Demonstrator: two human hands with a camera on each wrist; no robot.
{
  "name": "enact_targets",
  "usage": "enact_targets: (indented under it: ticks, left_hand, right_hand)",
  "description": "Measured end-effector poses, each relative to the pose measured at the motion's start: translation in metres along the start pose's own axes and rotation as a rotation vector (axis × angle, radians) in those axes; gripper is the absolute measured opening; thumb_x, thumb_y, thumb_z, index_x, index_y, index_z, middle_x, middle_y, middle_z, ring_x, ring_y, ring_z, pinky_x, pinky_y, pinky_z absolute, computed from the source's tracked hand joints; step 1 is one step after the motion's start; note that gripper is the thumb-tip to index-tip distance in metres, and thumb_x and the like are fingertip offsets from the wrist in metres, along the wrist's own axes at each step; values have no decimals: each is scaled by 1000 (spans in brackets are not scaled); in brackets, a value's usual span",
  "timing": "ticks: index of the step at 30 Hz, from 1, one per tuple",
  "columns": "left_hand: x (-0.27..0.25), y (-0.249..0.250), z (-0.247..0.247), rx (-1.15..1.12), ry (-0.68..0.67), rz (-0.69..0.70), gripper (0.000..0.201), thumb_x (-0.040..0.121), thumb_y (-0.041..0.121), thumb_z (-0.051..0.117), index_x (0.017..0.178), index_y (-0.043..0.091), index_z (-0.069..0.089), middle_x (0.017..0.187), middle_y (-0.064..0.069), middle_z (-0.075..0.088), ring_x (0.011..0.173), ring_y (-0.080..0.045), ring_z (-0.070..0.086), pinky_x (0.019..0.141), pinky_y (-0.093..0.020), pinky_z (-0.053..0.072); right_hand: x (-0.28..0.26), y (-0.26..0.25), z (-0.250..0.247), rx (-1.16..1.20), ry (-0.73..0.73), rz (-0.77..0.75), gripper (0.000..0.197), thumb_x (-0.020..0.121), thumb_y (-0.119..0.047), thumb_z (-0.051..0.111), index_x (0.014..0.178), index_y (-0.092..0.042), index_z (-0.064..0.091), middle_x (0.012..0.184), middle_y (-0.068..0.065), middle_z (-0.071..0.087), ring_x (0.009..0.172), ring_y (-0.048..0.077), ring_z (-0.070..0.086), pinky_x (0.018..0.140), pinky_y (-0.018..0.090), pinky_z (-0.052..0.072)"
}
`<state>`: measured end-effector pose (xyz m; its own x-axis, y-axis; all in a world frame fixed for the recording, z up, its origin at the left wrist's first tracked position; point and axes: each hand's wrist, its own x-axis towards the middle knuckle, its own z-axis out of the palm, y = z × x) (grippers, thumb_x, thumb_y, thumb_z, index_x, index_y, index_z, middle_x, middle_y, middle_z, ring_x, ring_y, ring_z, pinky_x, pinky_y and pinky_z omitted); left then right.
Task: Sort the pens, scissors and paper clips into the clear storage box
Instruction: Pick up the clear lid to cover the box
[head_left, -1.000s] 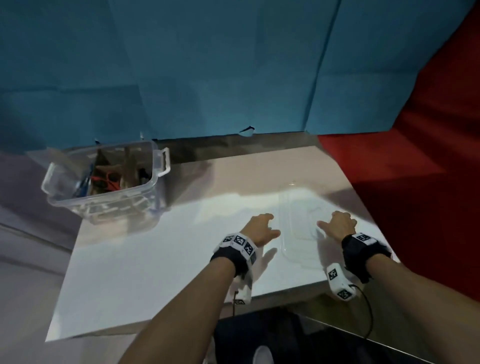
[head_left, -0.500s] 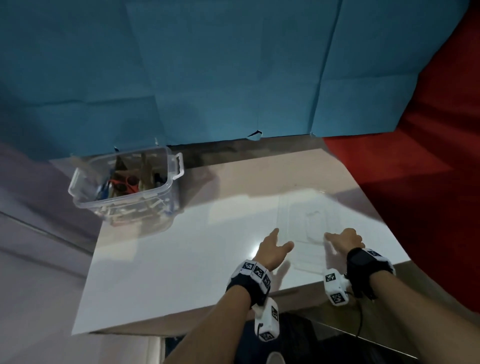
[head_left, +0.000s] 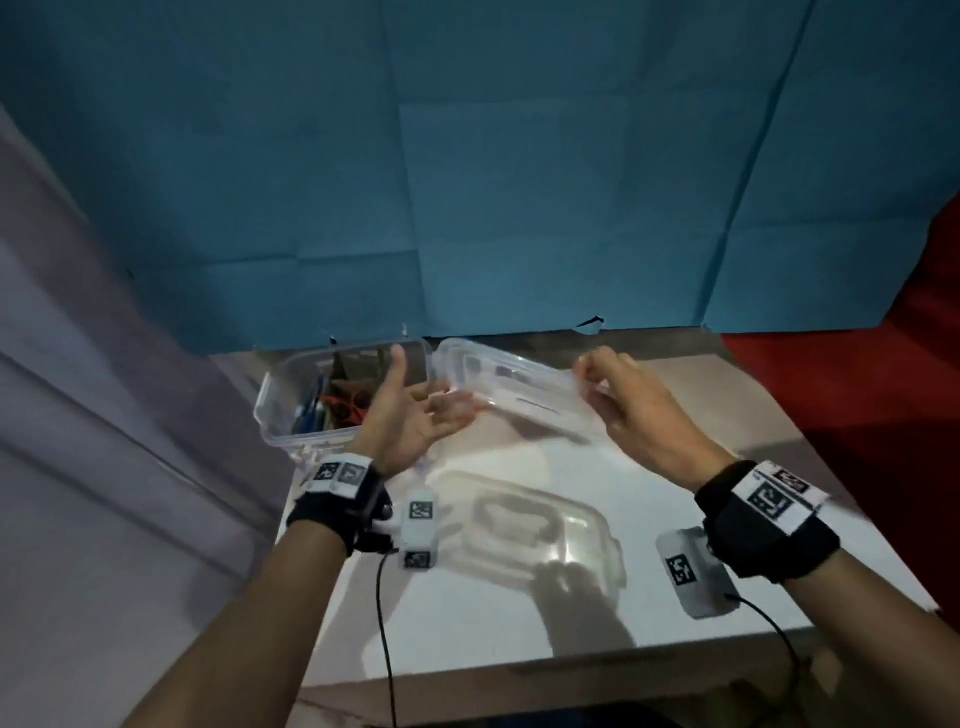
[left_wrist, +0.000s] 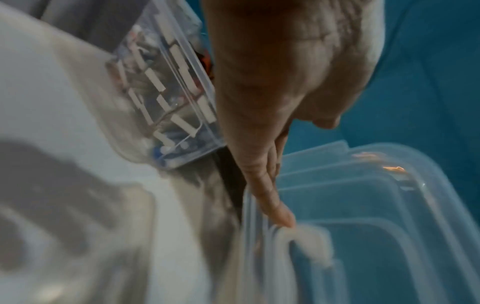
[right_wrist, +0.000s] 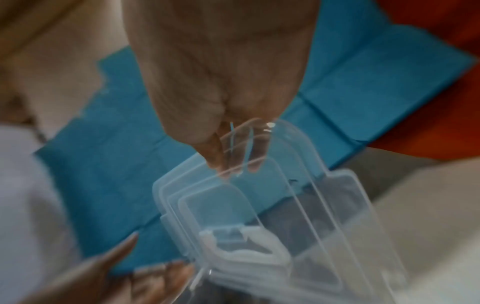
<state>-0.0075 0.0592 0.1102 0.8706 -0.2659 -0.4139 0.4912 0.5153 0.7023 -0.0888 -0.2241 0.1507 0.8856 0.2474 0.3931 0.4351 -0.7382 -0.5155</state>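
One clear plastic lid (head_left: 511, 392), rectangular with rounded corners and raised ridges, hangs in the air between two bare hands. The right hand (head_left: 639, 415) pinches its right end between thumb and fingers; the left hand (head_left: 410, 415) lies spread, palm up, fingers under the lid's left edge. One clear storage box (head_left: 291, 395) sits uncovered at the white table's (head_left: 519, 613) far left corner, holding blue pens (head_left: 311, 410) and red-handled scissors (head_left: 345, 408); paper clips can't be made out
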Motion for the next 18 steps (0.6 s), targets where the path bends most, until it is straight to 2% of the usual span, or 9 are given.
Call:
enact_targets:
  ticks: [2,4,6,9,11,13,15,17,18]
  left_hand:
    - [-12,42,-6,-110,-49,17,82,93,59,56,135,-11,41,130,-34,60,114,-48,64,90,-53,58]
    - [-20,72,-13,-75,-51,70,52,102,24,51,140,-11,43,117,-29,69,100,-39,73,75,-44,64]
    - [-21,97,-30,3,-11,175,42,100,1,45,140,-12,43,116,-29,69,96,-36,74,72,-42,64]
    - [-19,123,-72,73,26,274,44,95,-5,48,139,-8,47,122,-27,67,104,-32,72,77,-37,63]
    - [-18,132,-104,39,64,295,43,96,-6,46,139,-6,48,117,-24,69,101,-27,74,75,-33,63]
    - [-13,135,-133,-2,74,306,40,100,-4,42,140,-4,49,126,-24,67,102,-27,74,77,-35,63]
    - [-5,133,-157,4,78,303,41,104,0,40,145,0,47,138,-21,59,110,-29,70,82,-39,63]
    - [4,127,-174,59,139,293,39,105,4,40,142,2,50,138,-19,60,109,-28,71,83,-38,62]
    - [7,124,-180,111,205,292,36,105,5,41,137,0,55,134,-21,62,104,-28,72,82,-38,62]
  right_hand:
    - [14,-21,19,-108,-25,-180,18,99,-9,50,111,-23,48,108,-6,56,96,18,49,77,37,49]
    - [26,-27,39,-148,-98,-292,26,95,-9,57,116,-23,51,118,-10,55,106,18,47,88,35,46]
    - [41,-30,55,-119,-134,-338,25,95,-28,63,118,-25,55,124,-13,54,112,17,45,95,33,43]
    - [67,-31,76,108,-101,-27,44,91,-55,58,124,-27,58,131,-12,51,122,13,39,98,29,38]
    - [89,-24,94,226,-38,272,54,92,-57,56,135,-25,52,138,-6,48,127,14,39,101,34,38]
    - [110,-20,114,531,-63,521,62,93,-56,55,141,-18,46,138,2,51,122,19,51,101,39,45]
    - [128,-24,132,892,-139,665,54,95,-46,59,134,-9,53,117,7,58,94,17,62,82,34,54]
    - [141,-35,148,941,-164,696,36,97,-31,60,121,-4,59,98,6,63,69,11,61,60,24,52]
    - [148,-38,158,889,-162,712,30,99,-26,59,118,-4,60,97,6,66,66,10,61,56,23,49]
